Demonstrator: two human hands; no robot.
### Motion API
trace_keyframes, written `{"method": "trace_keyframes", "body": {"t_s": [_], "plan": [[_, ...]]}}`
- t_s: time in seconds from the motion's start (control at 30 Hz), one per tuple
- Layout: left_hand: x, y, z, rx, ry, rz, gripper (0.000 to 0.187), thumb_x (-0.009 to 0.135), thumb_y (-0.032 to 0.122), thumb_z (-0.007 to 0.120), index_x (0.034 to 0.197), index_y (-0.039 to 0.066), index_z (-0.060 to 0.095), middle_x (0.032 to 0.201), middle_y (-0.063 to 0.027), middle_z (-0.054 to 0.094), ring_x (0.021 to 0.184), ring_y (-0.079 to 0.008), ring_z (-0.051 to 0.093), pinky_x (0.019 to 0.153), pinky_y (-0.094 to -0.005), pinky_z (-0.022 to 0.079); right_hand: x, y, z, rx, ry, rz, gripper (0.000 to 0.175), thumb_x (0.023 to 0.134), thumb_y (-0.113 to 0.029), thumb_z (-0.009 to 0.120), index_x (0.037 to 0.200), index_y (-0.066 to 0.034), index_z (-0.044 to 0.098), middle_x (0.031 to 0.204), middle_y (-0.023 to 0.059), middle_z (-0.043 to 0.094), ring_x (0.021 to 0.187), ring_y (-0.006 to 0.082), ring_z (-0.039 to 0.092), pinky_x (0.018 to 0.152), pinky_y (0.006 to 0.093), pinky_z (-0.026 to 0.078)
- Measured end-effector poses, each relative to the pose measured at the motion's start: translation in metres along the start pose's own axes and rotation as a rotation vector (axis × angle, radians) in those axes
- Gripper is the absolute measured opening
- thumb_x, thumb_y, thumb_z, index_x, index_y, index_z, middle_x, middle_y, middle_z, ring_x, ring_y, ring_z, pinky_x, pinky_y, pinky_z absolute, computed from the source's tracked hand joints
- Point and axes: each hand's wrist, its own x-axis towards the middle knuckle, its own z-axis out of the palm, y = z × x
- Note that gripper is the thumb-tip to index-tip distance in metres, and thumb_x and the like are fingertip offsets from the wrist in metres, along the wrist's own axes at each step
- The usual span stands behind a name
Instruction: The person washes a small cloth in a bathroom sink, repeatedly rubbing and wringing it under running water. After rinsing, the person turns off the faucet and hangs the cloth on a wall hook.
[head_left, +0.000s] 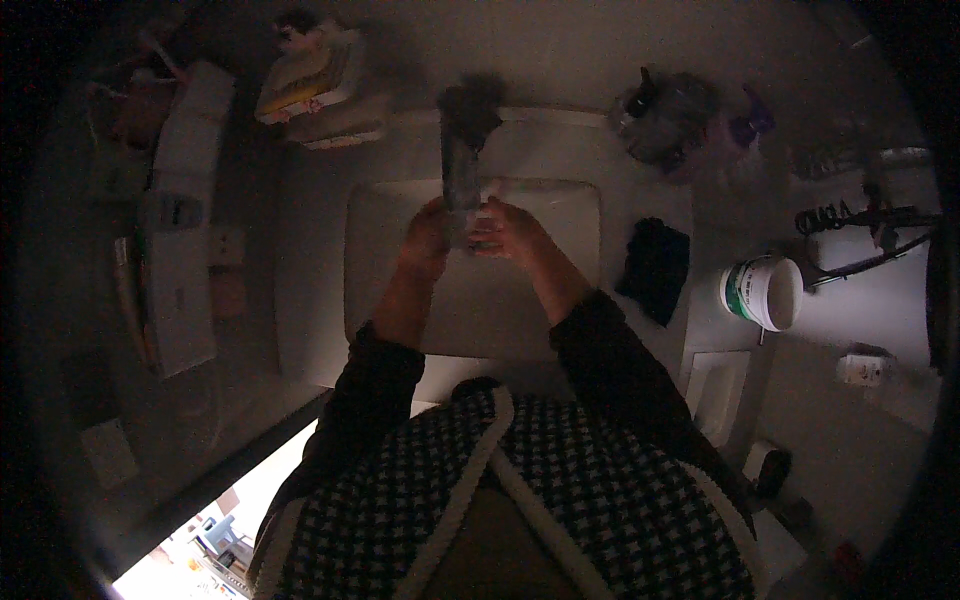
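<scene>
In dim light, a pale rectangular sink basin (480, 315) lies before me. A grey metal faucet (460, 169) reaches over its far edge. My left hand (427, 232) is at the left of the spout's end, its fingers partly hidden in shadow. To the right of the spout is my right hand (506, 225), fingers apart and pointing inward, with no held object visible. Blur and darkness hide whether water runs or whether the hands touch the faucet. A dark folded cloth (654, 270) lies on the counter right of the basin.
Stacked packages (311, 79) stand at the back left. Plastic-wrapped items (667, 116) and a bottle with a purple spray head (752, 120) are at the back right. A white bucket (784, 294) with a green band stands further right. White boxes (184, 277) line the left side.
</scene>
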Motion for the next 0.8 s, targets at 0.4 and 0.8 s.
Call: {"method": "trace_keyframes", "body": {"t_s": [0.4,0.8], "plan": [[0.029,-0.110,-0.042,-0.616,-0.134,-0.405,0.041,0.085,0.036,0.065,0.115,0.009,0.057,0.104,-0.0058,0.061,0.093,-0.0195,0.061,0.083,-0.0374,0.050,-0.005,0.030,0.050,-0.688,0.039,-0.728,0.019,0.085,-0.020,0.057,0.095,-0.0042,0.059,0.085,0.0102,0.063,0.076,0.0250,0.063,0.069,0.0352,0.051],[0.028,-0.088,-0.010,-0.666,-0.106,-0.318,0.030,0.092,0.026,0.049,0.114,0.006,0.052,0.102,-0.0089,0.060,0.092,-0.0239,0.059,0.081,-0.0375,0.050,0.007,-0.003,0.019,-1.491,0.348,-0.709,0.038,0.083,-0.034,0.060,0.110,-0.0079,0.057,0.099,0.0128,0.062,0.086,0.0293,0.063,0.071,0.0422,0.052]]}}
